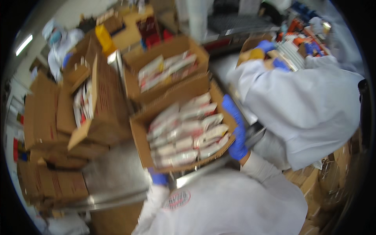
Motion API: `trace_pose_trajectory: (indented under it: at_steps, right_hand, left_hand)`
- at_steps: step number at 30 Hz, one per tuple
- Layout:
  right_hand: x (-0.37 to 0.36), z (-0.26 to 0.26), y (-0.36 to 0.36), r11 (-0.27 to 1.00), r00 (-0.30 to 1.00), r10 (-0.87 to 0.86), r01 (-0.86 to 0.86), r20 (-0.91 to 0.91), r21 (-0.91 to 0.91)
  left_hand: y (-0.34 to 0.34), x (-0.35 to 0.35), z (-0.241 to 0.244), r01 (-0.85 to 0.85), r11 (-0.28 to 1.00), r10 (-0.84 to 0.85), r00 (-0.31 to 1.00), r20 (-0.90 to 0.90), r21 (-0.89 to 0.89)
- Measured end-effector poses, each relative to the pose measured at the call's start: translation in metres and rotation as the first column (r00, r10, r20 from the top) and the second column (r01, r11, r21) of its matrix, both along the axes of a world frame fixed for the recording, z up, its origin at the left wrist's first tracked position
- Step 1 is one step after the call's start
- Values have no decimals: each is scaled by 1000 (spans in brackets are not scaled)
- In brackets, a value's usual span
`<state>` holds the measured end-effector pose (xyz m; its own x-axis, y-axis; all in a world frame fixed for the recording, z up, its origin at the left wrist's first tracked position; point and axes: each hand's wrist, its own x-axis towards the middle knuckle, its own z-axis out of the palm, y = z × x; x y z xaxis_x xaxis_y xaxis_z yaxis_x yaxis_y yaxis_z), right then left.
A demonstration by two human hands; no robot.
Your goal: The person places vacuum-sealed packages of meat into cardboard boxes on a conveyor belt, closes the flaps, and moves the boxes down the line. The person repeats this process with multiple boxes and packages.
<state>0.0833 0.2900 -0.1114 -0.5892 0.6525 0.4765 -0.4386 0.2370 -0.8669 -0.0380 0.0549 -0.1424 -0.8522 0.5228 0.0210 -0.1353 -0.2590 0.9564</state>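
Note:
An uncovered cardboard box [136,141] full of sealed plastic packets [182,132], lying in rows, is before me at the edge of a metal table. My right hand [238,132], in a blue glove, grips the box's right side. My left hand [158,177], gloved too, is at its near left corner, with the fingers hidden beneath or behind the cardboard. Just beyond, a second cardboard box [202,55] holds similar packets in a looser heap. The picture is blurred.
To the left stand several cardboard boxes, one with raised flaps [102,97] and packets inside. The metal table [117,173] runs under them. Close on my right, a co-worker in a white coat [299,100] reaches over another box. A further person [60,47] stands at the far left.

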Motion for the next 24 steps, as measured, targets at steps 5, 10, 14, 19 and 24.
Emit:
trace_pose_trajectory:
  at_steps: [5, 10, 14, 19, 24]
  right_hand:
    - [-20, 30, 24, 962, 961, 273, -274, 44, 7]
    - [-4, 65, 37, 898, 880, 46, -244, 473, 367]
    - [-5, 90, 31, 703, 531, -421, -322, 735, 635]
    - [-7, 89, 30, 785, 379, -446, -269, 811, 558]
    - [-2, 85, 32, 872, 390, -366, -173, 845, 458]
  left_hand:
    - [-35, -6, -154, -364, 927, 328, 902, -281, -86]
    - [-19, -27, -160, -249, 952, 269, 958, -99, 176]
    - [-24, -38, -158, -107, 976, 129, 986, -105, 188]
    - [-42, -30, -125, 117, 987, -109, 991, -77, 106]
    - [-68, -27, -119, 358, 921, -378, 916, -134, -151]
